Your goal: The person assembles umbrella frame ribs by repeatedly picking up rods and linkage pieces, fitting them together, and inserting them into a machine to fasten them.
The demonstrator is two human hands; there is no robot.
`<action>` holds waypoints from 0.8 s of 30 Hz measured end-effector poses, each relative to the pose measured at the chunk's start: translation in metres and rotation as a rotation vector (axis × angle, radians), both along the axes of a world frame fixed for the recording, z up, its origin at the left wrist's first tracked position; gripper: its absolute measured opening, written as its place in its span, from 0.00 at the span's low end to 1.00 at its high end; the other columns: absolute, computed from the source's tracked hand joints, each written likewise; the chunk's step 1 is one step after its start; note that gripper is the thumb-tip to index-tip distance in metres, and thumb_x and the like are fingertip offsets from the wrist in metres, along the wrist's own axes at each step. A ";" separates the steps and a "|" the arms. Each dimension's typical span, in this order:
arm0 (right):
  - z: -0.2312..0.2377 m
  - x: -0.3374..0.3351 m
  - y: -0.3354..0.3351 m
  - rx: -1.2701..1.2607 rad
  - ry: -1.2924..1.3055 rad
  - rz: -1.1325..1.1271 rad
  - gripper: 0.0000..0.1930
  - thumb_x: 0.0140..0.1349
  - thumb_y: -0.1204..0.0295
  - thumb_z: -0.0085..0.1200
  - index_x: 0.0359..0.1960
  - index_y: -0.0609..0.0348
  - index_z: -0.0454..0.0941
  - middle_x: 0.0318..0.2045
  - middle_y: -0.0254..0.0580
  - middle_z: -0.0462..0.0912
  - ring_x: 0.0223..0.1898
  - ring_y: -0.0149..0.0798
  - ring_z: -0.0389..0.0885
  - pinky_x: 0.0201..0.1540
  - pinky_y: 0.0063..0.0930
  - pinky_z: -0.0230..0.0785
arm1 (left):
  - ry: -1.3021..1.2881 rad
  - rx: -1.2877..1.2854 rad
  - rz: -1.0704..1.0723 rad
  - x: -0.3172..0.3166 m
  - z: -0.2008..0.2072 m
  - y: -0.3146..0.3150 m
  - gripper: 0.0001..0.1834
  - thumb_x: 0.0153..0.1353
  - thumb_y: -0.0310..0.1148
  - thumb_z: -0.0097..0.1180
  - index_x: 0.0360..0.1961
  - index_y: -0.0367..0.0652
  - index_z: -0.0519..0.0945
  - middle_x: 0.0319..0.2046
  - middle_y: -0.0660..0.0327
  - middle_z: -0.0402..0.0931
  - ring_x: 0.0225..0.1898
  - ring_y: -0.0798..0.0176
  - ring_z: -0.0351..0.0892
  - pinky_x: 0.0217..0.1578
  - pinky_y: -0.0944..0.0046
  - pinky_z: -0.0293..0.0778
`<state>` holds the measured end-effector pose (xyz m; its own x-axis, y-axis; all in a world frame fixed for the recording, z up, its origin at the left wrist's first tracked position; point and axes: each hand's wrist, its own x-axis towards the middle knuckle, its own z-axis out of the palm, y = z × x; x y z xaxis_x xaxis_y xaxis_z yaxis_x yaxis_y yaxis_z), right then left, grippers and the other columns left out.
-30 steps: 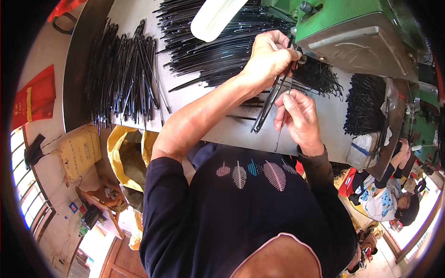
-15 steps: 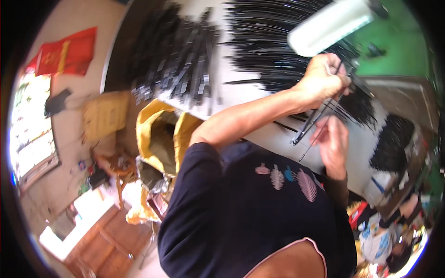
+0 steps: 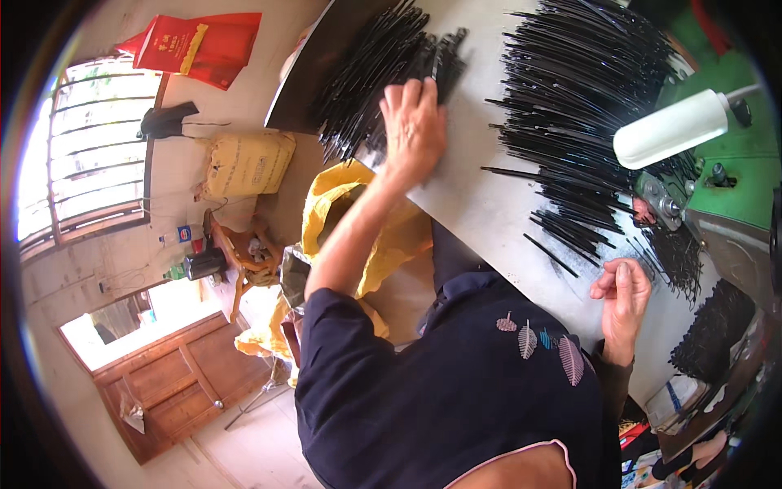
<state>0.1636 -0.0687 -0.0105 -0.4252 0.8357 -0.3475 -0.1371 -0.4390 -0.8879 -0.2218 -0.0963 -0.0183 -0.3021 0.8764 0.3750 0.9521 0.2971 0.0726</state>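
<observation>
My left hand [image 3: 414, 134] reaches over the left pile of thin black rods [image 3: 366, 77], its fingers bent down onto a blurred black rod [image 3: 446, 57] at the pile's right side. The fingertips are partly hidden. Low over the white table [image 3: 481, 191], my right hand [image 3: 626, 300] has loosely curled fingers with nothing visible between them. Closest to it are a few thin rods [image 3: 648, 254] and a single short black rod [image 3: 551, 255]. A wide stack of black rods [image 3: 578, 90] lies farther off, beside a metal fitting [image 3: 661, 200].
A white lamp [image 3: 672, 130] hangs over the green machine [image 3: 733, 183] at the right. Dark bundles [image 3: 713, 330] lie at the table's right end. Left of the table stands an open yellow sack [image 3: 326, 208]. A wooden door [image 3: 167, 375] is farther back.
My left hand has swung left from the metal fitting to the left pile. My right hand no longer shows the thin rod it was holding. The view has shifted too.
</observation>
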 end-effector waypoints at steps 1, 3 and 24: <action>0.000 0.000 0.000 0.002 0.000 0.009 0.12 0.69 0.68 0.47 0.34 0.66 0.75 0.18 0.34 0.73 0.18 0.29 0.72 0.25 0.21 0.67 | 0.126 -0.022 0.011 -0.017 -0.001 0.002 0.24 0.49 0.28 0.58 0.50 0.36 0.73 0.43 0.53 0.69 0.45 0.48 0.65 0.46 0.50 0.63; 0.001 0.000 -0.002 0.004 0.009 0.017 0.11 0.69 0.69 0.46 0.35 0.66 0.75 0.19 0.35 0.73 0.19 0.29 0.72 0.25 0.21 0.67 | 0.262 0.021 -0.034 -0.062 0.007 -0.001 0.23 0.48 0.26 0.56 0.49 0.37 0.74 0.41 0.57 0.69 0.43 0.51 0.66 0.45 0.53 0.64; 0.007 0.017 -0.006 0.154 -0.158 0.039 0.08 0.65 0.72 0.51 0.37 0.66 0.79 0.24 0.37 0.79 0.24 0.26 0.76 0.30 0.19 0.70 | -0.131 0.034 -0.375 0.057 0.014 -0.012 0.14 0.44 0.25 0.67 0.35 0.41 0.81 0.33 0.58 0.78 0.37 0.51 0.73 0.41 0.55 0.68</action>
<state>0.1805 -0.0751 -0.0033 -0.4088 0.8678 -0.2825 0.0240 -0.2993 -0.9539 -0.1652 -0.1086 -0.0039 -0.0108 0.9228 0.3852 0.9760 -0.0741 0.2048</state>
